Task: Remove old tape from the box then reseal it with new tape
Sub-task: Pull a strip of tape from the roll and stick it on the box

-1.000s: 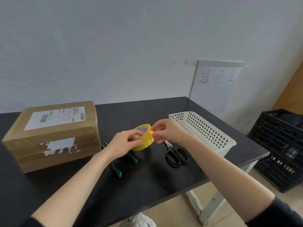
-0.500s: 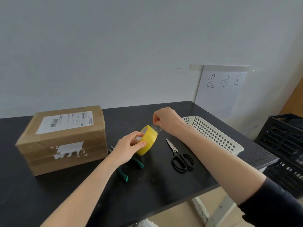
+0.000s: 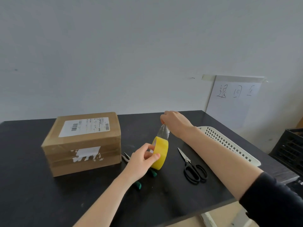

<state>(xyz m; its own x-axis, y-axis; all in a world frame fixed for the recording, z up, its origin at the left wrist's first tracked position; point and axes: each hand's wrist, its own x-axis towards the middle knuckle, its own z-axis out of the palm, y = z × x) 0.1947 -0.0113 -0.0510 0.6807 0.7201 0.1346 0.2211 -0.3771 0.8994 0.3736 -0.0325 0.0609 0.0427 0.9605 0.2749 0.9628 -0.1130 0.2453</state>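
In the head view, I saw the left hand (image 3: 144,158) gripping the yellow tape roll (image 3: 161,152), thumb and fingers curled round its near rim, holding it on edge just above the black table (image 3: 49,202). The right hand (image 3: 174,122) was up and farther back, its fingertips pinching the free end of a clear strip (image 3: 163,132) that ran taut from the top of the roll to the pinch.

The cardboard box (image 3: 82,143) sat on the table to the left of both hands, apart from them. It was closed, with a shipping label (image 3: 84,126) on top, brown tape bands along its front and a torn white patch (image 3: 86,154) on the near face.

Green-handled pliers (image 3: 138,185) lay under the left wrist, their tips pointing toward the box's right corner. Black-handled scissors (image 3: 191,167) lay to the right of the roll, blades pointing away from me. A white slotted basket (image 3: 229,145) stood at the table's right edge, behind the right forearm. A paper sign (image 3: 232,102) with handwriting was taped to the wall, and a black crate (image 3: 290,153) stood far right off the table.
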